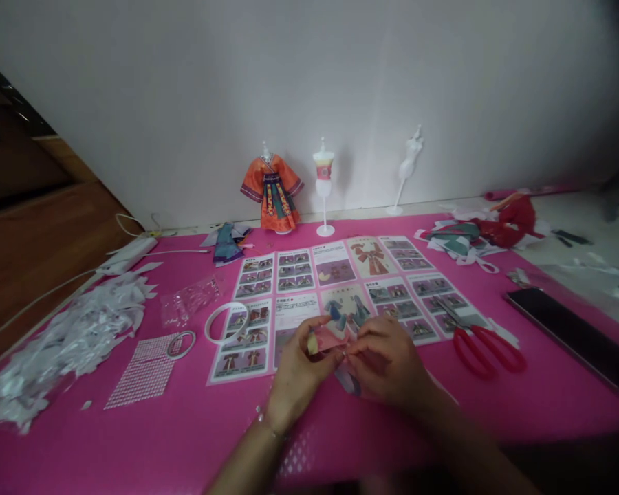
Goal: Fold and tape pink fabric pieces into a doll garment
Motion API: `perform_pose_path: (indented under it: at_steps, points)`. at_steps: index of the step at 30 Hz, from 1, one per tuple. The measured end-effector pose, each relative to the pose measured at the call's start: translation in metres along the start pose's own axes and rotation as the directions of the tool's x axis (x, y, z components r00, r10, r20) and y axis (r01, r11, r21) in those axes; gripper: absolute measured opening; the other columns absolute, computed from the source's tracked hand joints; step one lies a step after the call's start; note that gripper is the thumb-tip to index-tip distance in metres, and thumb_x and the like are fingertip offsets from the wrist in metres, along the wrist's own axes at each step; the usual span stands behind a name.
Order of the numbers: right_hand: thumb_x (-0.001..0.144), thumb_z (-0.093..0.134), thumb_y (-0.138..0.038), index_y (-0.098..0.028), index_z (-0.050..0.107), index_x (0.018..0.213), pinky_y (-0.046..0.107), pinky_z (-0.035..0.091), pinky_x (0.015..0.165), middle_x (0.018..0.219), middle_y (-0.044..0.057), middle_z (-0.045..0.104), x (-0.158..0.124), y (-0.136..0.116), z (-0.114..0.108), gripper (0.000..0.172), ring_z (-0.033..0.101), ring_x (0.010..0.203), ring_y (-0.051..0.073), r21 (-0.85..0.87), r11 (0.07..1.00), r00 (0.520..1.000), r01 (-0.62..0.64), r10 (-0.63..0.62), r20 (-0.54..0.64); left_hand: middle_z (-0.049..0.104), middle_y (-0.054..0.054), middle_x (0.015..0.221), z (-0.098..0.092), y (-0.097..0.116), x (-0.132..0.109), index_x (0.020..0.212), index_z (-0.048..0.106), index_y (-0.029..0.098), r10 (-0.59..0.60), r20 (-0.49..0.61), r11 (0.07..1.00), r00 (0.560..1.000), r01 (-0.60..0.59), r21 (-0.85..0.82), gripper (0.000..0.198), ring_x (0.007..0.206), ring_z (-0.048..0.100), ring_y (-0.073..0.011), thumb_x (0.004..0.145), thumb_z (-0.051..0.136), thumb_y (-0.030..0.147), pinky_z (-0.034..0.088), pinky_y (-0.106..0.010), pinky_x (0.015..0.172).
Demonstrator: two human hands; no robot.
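- My left hand, a thin bracelet at its wrist, pinches a small pink cloth piece between thumb and fingers.
- My right hand grips the same cloth's near right side in its fingertips, almost touching my left thumb; the piece is held up over the near edge of the instruction sheet.
- A sheet of stick-on pearls lies to my left on the pink tabletop, a small tape roll on its right edge.
- To my right are red-handled scissors, blades over the sheet's corner, and a dark-screened phone.
- The printed instruction sheet spreads beyond my hands, a larger white ring overlapping its left edge.
- Left of it sit a clear bag of beads and heaped plastic wrappers.
- Farther back, blue-purple fabric lies left, red and green scraps right.
- Along the wall stand an orange-robed dress form, one banded in pink and a bare, tilted one.
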State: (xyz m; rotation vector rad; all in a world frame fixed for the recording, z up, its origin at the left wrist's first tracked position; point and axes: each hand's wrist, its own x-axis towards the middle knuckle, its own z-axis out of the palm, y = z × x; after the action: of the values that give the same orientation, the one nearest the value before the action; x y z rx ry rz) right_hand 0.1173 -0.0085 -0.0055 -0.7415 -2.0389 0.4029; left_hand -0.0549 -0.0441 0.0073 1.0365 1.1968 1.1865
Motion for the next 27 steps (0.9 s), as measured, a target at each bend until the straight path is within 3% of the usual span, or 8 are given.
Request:
perform_pose_path:
  at_steps: [14, 27]
  points:
    - [0.069, 0.06, -0.013, -0.02, 0.06, 0.065, 0.038, 0.038, 0.074, 0.069, 0.001, 0.061, -0.0035, 0.0004, 0.0028, 0.008, 0.053, 0.071, 0.019, -0.113, 0.994, 0.993, 0.006, 0.007, 0.119, 0.069, -0.005, 0.098, -0.0006, -0.0062, 0.0002, 0.109, 0.06, 0.02, 0.095, -0.035, 0.938, 0.995, -0.078, 0.337, 0.041, 0.093, 0.064, -0.0233, 0.069, 0.069, 0.016, 0.05, -0.031, 0.078]
    - [0.069, 0.062, -0.013, -0.02, 0.061, 0.065, 0.035, 0.037, 0.074, 0.07, 0.001, 0.063, -0.0018, 0.0033, 0.0018, 0.008, 0.056, 0.07, 0.018, -0.049, 0.997, 0.988, -0.055, 0.062, 0.139, 0.069, -0.005, 0.1, -0.0007, -0.0081, 0.0002, 0.109, 0.06, 0.02, 0.097, -0.024, 0.953, 0.995, -0.086, 0.291, 0.043, 0.091, 0.065, -0.0228, 0.068, 0.07, 0.016, 0.051, -0.031, 0.078]
